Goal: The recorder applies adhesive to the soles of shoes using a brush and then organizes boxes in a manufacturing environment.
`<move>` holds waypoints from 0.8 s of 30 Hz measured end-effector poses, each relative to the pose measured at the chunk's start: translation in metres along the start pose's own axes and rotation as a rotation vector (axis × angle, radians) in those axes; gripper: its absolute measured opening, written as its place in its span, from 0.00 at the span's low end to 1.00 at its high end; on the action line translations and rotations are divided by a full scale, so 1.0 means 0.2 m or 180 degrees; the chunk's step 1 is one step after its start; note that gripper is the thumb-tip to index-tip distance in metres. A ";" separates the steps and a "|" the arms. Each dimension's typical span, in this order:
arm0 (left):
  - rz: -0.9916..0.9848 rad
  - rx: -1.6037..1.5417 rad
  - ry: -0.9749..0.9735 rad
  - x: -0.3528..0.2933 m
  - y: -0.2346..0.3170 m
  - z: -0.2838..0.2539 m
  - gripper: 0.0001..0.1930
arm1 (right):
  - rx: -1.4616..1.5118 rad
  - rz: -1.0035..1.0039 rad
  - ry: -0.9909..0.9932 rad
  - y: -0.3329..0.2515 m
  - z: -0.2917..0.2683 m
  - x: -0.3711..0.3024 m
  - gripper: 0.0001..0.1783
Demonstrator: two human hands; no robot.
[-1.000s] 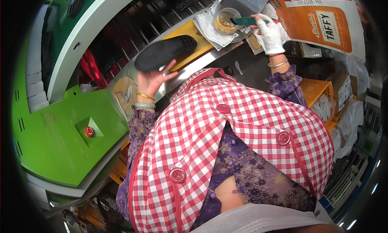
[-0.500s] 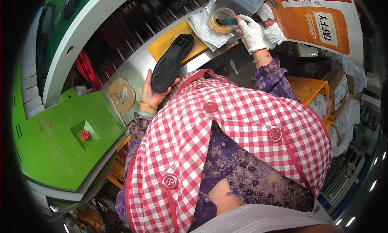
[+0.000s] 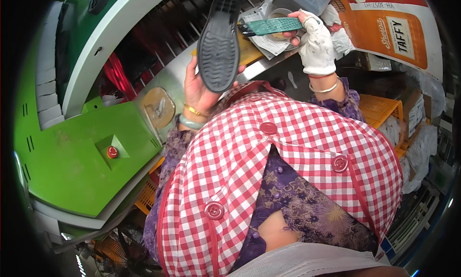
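Observation:
A black shoe sole (image 3: 218, 54) stands raised in my bare left hand (image 3: 201, 90), its ridged face toward me and its heel end resting in the fingers. My right hand (image 3: 317, 44) wears a white glove with bare fingertips and is closed on a green-handled brush (image 3: 273, 26). The brush's dark bristles point left and come close to the sole's right edge; whether they touch it I cannot tell. Behind the brush is a clear cup (image 3: 281, 12), partly hidden, beside white folded sheets (image 3: 261, 10). A yellow board (image 3: 249, 54) lies under them, largely covered by the sole.
A green machine housing (image 3: 72, 157) with a red button (image 3: 112, 152) stands at the left. A round tan pad (image 3: 157, 107) lies on the metal ledge. At the right are an orange carton (image 3: 389, 27) and a yellow crate (image 3: 379, 110). A clear plastic bin (image 3: 305, 1) stands at the back.
My left hand has lifted the sole off the yellow board, turning it more upright. My right hand has drawn the brush out of the cup and brought it near the sole.

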State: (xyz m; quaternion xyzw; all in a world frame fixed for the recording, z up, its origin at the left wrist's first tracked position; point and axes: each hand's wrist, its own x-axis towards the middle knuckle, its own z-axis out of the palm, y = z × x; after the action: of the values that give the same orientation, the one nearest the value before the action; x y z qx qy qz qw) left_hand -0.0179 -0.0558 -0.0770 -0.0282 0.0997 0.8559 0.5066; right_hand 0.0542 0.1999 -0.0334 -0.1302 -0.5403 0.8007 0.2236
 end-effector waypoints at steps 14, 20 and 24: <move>-0.0099 -0.0125 -0.0671 0.18 -0.09 0.20 0.38 | -0.0053 -0.0132 0.0085 -0.19 0.32 -0.14 0.14; 0.0036 0.0367 -0.0516 0.17 -0.12 0.23 0.38 | -0.0104 -0.0333 0.0219 -0.16 0.30 -0.14 0.14; 0.0090 0.0671 -0.0587 0.16 -0.14 0.25 0.33 | -0.0259 -0.0585 0.0333 -0.17 0.29 -0.11 0.13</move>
State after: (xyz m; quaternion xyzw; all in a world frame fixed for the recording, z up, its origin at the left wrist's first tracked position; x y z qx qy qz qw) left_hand -0.0069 -0.0062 -0.0373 0.1053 0.1424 0.8467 0.5016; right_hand 0.0541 0.1532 0.0184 -0.1307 -0.5696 0.7463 0.3186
